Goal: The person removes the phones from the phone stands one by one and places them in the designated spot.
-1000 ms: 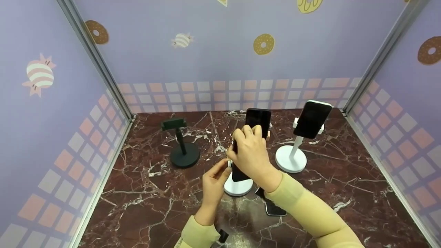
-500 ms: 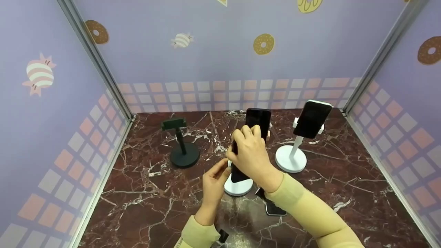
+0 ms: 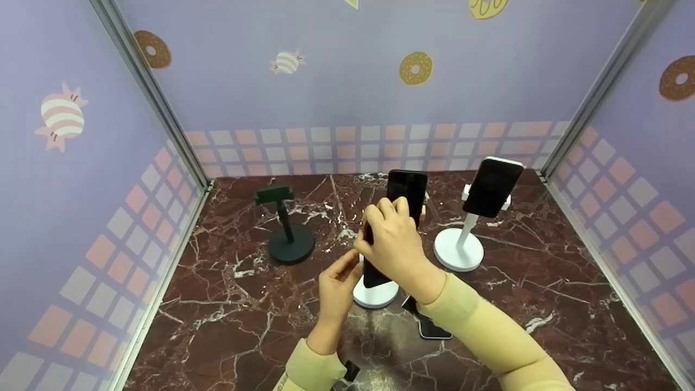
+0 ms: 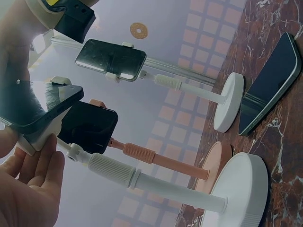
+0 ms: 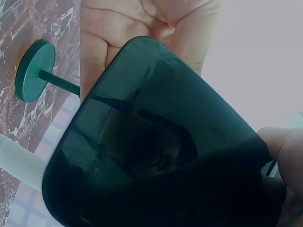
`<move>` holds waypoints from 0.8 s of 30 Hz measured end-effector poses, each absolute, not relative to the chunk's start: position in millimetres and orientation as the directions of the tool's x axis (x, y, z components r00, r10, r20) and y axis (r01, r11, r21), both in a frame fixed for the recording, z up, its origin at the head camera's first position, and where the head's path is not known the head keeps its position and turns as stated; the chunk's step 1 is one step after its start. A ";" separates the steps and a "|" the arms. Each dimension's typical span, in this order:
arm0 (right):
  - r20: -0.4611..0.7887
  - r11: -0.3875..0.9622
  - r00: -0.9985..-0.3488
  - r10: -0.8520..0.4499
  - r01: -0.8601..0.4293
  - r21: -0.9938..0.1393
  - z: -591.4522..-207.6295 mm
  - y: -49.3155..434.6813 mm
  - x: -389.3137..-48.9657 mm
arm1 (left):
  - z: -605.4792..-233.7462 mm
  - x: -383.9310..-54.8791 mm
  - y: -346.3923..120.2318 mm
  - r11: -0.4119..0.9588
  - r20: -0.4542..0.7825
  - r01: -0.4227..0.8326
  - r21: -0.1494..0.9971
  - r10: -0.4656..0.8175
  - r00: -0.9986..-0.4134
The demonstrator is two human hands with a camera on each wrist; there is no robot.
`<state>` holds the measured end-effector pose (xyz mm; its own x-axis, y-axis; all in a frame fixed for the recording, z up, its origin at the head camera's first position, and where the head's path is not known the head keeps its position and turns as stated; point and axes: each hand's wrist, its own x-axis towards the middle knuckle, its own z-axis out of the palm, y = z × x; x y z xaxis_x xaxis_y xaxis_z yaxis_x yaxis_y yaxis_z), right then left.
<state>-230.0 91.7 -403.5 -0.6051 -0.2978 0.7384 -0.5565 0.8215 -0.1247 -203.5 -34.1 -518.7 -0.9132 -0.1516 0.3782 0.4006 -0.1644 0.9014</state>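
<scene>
My right hand point(image 3: 396, 241) grips a dark phone point(image 3: 376, 274) by its edges, at the head of the nearest white phone stand point(image 3: 374, 297). The phone's dark screen point(image 5: 142, 142) fills much of the right wrist view. My left hand point(image 3: 337, 285) pinches the white clamp at the top of that stand between thumb and fingers. In the left wrist view, the white clamp point(image 4: 45, 135) lies against the back of the phone, and the stand's ribbed pole point(image 4: 180, 191) runs to its round base. My right hand hides much of the clamp in the head view.
Behind stands a pink phone stand point(image 4: 177, 164) bearing a black phone point(image 3: 408, 187). At right, another white stand point(image 3: 459, 251) carries a phone point(image 3: 493, 187). A dark green stand point(image 3: 291, 244) is at left. Under my right forearm, a phone point(image 3: 434, 329) lies on the marbled table.
My right hand and the phone have shifted very slightly left. My left hand stays at the clamp, and the other stands have not moved.
</scene>
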 end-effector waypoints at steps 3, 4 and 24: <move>0.739 0.821 -0.604 -0.298 -0.557 -0.124 -403.8 91.7 -230.3 | -519.0 -203.5 -34.2 -0.163 0.373 0.395 0.904 -0.151 -0.915; 0.740 0.820 -0.603 -0.299 -0.559 -0.124 -403.8 91.7 -230.4 | -518.9 -203.5 -34.2 -0.167 0.369 0.391 0.905 -0.151 -0.917; 0.743 0.798 -0.591 -0.315 -0.588 -0.130 -402.0 91.3 -230.6 | -519.4 -203.7 -36.6 -0.143 0.393 0.407 0.902 -0.118 -0.912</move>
